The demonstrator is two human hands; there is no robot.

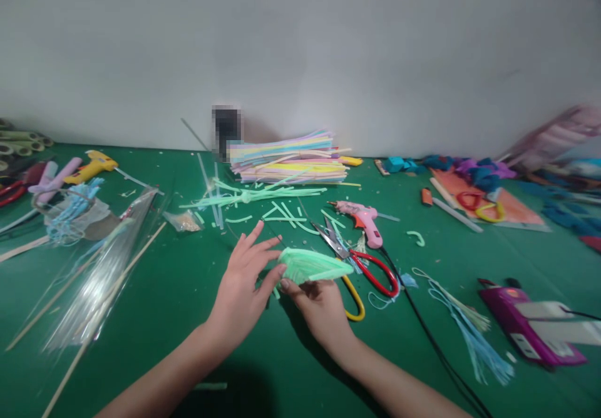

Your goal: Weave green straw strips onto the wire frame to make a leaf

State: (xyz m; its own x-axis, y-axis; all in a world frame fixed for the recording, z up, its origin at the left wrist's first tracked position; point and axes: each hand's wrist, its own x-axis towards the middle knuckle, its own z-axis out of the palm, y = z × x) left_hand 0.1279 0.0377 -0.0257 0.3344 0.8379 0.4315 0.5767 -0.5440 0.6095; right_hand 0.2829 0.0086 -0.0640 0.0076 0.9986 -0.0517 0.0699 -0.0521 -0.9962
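A light green leaf-shaped piece (pixel 314 264) is held up above the green table, its pointed end toward the right. My right hand (pixel 322 308) grips its lower edge from beneath, with the thumb at its left end. My left hand (pixel 248 274) is at the left end of the piece, thumb touching it and the other fingers spread. Just beyond the piece lie scissors with a red handle (pixel 375 274) and a yellow handle (pixel 359 305), blades pointing away. A pink glue gun (pixel 364 218) rests behind the scissors.
Green stems (pixel 253 196) and cut bits lie before a pastel bundle (pixel 288 158). To the left are a yellow glue gun (pixel 94 166), clear wrappers (pixel 106 280) and sticks. At right are a purple device (pixel 526 324), tassels (pixel 469 324) and a black cable (pixel 422 324).
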